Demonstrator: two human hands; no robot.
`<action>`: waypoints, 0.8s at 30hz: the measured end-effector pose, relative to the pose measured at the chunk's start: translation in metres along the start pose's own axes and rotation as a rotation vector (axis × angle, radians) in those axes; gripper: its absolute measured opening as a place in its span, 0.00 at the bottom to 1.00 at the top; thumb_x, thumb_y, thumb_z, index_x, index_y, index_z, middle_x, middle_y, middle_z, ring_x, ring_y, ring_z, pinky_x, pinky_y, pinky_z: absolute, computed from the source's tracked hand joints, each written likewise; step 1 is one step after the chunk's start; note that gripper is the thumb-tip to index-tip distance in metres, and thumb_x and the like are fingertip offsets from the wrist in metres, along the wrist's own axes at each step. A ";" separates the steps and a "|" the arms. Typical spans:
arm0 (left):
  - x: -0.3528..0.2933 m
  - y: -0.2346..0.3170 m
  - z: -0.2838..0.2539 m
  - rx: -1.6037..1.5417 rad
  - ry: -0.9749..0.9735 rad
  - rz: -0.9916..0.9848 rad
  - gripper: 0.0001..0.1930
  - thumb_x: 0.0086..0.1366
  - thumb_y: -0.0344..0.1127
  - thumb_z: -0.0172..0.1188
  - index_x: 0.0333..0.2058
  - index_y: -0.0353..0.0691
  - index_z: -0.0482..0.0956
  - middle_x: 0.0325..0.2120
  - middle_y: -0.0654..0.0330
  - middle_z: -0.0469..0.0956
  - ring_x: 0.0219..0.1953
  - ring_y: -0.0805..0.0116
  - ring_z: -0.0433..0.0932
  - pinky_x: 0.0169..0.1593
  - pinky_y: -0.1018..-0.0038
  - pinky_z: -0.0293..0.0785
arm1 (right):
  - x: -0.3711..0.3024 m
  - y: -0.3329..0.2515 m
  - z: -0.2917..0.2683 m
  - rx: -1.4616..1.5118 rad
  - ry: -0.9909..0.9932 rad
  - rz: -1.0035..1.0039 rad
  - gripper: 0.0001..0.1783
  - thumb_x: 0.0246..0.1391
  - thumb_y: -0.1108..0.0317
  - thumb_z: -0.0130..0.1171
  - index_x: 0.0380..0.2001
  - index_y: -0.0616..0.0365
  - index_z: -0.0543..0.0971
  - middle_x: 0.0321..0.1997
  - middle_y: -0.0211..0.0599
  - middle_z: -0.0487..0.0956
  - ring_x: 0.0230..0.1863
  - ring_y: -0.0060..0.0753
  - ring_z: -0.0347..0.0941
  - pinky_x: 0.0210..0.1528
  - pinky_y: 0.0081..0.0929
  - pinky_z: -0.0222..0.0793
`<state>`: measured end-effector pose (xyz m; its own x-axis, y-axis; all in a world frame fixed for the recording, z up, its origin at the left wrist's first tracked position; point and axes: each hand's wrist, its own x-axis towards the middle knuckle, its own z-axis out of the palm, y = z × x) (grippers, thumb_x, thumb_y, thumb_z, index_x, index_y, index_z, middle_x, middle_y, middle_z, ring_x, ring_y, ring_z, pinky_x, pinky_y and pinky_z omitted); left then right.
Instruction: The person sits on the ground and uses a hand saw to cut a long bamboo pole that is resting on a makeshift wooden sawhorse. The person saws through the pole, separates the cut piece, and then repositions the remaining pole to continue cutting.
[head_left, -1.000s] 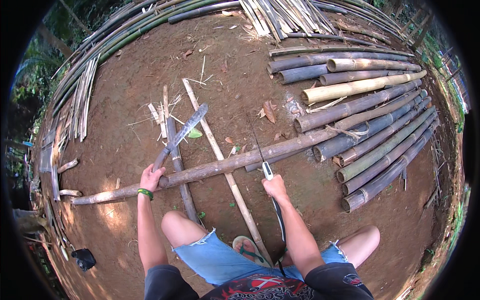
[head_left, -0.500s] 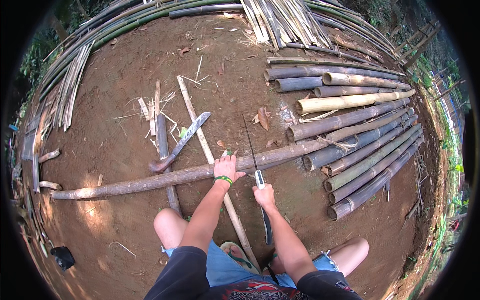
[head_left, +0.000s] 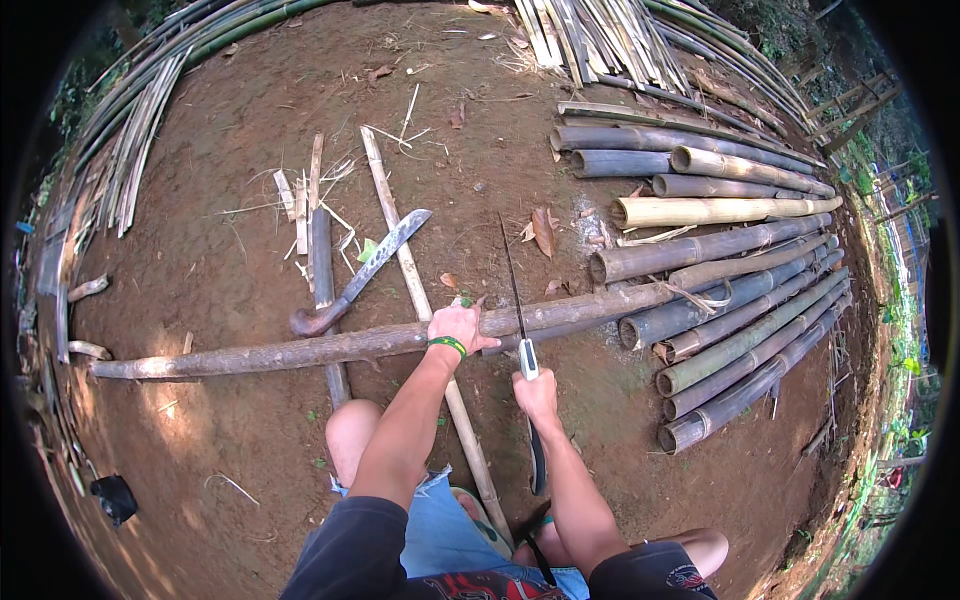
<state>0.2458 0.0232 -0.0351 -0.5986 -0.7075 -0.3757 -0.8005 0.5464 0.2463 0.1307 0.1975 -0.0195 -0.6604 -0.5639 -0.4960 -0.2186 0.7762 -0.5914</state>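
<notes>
A long bark-covered wooden pole (head_left: pixel 270 353) stretches from the left across the ground to the bamboo on the right. My left hand (head_left: pixel 457 325) grips it from above, just left of the saw, thumb toward the blade. In my right hand (head_left: pixel 537 393) is a hand saw (head_left: pixel 529 360) with a white and dark handle. Its thin blade lies across the pole and points away from me; whether it has cut into the wood is too small to tell. A machete (head_left: pixel 385 262) with a curved wooden handle rests beyond the pole, over a pale stick (head_left: pixel 400 235).
Thick bamboo culms (head_left: pixel 720 212) lie in a row at the right. Split bamboo strips (head_left: pixel 600 40) are heaped at the far side, with more strips (head_left: pixel 140 150) at the left. A short dark bamboo piece (head_left: pixel 321 255) lies near the machete. A black bag-like object (head_left: pixel 114 499) sits at lower left.
The view has shifted slightly. My left knee has come inward toward the pole, and my right knee has dropped lower. Both hands keep their grips, with the saw still across the pole.
</notes>
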 end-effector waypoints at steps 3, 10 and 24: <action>0.002 -0.003 0.004 -0.020 -0.005 -0.001 0.52 0.47 0.78 0.66 0.63 0.48 0.74 0.42 0.50 0.86 0.45 0.52 0.86 0.52 0.58 0.81 | 0.010 -0.005 0.004 -0.012 0.010 -0.040 0.15 0.52 0.64 0.62 0.29 0.70 0.83 0.30 0.65 0.82 0.39 0.64 0.83 0.43 0.51 0.76; 0.008 -0.030 0.002 -0.080 -0.101 -0.024 0.48 0.45 0.79 0.66 0.54 0.43 0.82 0.42 0.48 0.86 0.47 0.49 0.85 0.54 0.57 0.80 | -0.076 0.051 -0.020 -0.064 -0.117 0.053 0.16 0.51 0.64 0.62 0.26 0.71 0.82 0.29 0.66 0.82 0.37 0.65 0.83 0.44 0.52 0.76; 0.017 -0.034 -0.016 -0.143 -0.241 -0.044 0.46 0.41 0.80 0.67 0.38 0.37 0.89 0.40 0.45 0.86 0.49 0.48 0.84 0.56 0.56 0.78 | -0.051 0.035 -0.007 -0.074 -0.094 0.045 0.15 0.51 0.65 0.60 0.28 0.70 0.83 0.31 0.67 0.82 0.40 0.66 0.82 0.48 0.53 0.76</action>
<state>0.2621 -0.0146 -0.0352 -0.5525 -0.5925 -0.5862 -0.8318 0.4371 0.3422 0.1516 0.2550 -0.0102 -0.6013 -0.5490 -0.5805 -0.2451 0.8183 -0.5200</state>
